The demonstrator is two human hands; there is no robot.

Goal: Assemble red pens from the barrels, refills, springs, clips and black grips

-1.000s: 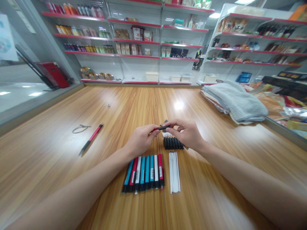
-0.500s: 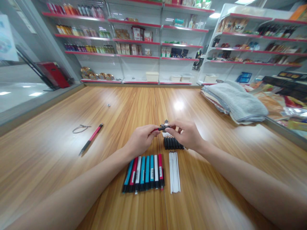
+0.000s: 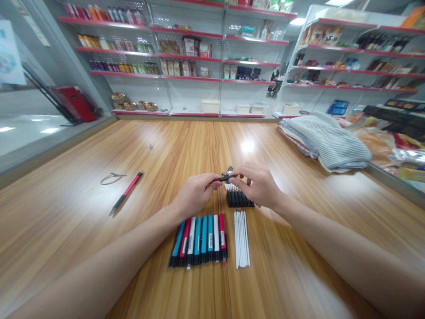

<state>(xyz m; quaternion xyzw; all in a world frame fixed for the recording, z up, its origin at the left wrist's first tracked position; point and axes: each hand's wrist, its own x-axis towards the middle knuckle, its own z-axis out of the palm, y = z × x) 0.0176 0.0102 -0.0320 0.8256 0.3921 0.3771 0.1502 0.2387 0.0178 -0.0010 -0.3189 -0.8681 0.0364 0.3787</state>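
My left hand and my right hand meet above the wooden table, both pinched on one red pen with a black grip end. The left fingers hold its red part and the right fingers its black part. Under the hands lie a row of black pen parts and a few small white pieces. Nearer to me lie several pen barrels in blue, red and white and a bunch of white refills.
A finished red pen and a thin wire loop lie at the left. Folded cloths are stacked at the right. Shop shelves with goods line the far wall. A small metal piece lies farther back.
My right hand's fingers shifted slightly on the pen's black end. The left hand and everything on the table stayed put.
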